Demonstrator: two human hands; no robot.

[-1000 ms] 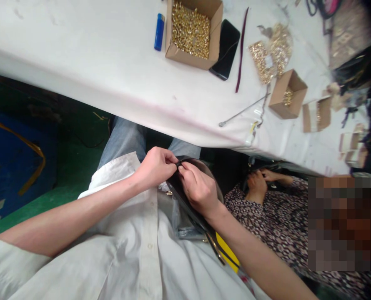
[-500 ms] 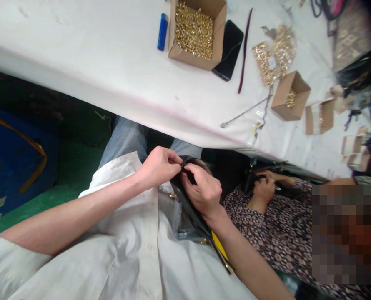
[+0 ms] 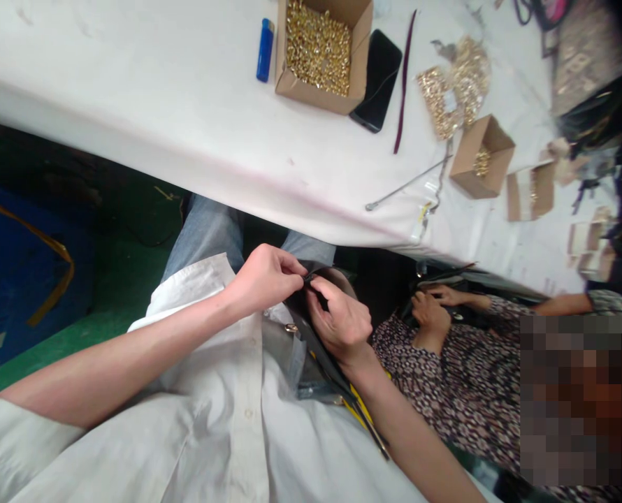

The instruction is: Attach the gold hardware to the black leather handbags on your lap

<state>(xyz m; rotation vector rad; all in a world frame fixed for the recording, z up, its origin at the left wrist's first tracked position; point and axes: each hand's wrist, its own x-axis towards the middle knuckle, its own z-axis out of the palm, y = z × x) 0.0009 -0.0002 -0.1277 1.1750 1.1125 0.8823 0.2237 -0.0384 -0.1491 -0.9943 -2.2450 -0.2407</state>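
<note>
A black bag [image 3: 315,342] with gold-coloured hardware and some yellow along its side lies across my lap, tilted. At its upper edge, my left hand [image 3: 263,278] is closed, thumb and fingertips pinching the black material. My right hand [image 3: 341,320] grips the same edge from the other side, its curled fingers partly inside the opening. The two sets of fingertips nearly meet. Whatever small part lies between them is too hidden to make out. Clear plastic film [image 3: 298,367] covers part of the bag below.
On the white table [image 3: 185,133] stand a cardboard box [image 3: 319,102] of gold-coloured pieces, a blue lighter [image 3: 265,50], a phone [image 3: 378,84], a metal rod [image 3: 405,185], and smaller boxes. A co-worker's hands [image 3: 430,314] work at the right. A blue container [image 3: 22,279] sits on the left.
My hands keep their pinch on the bag's edge with hardly any movement. The table things appear slightly farther left in view. The co-worker's hands have shifted a little.
</note>
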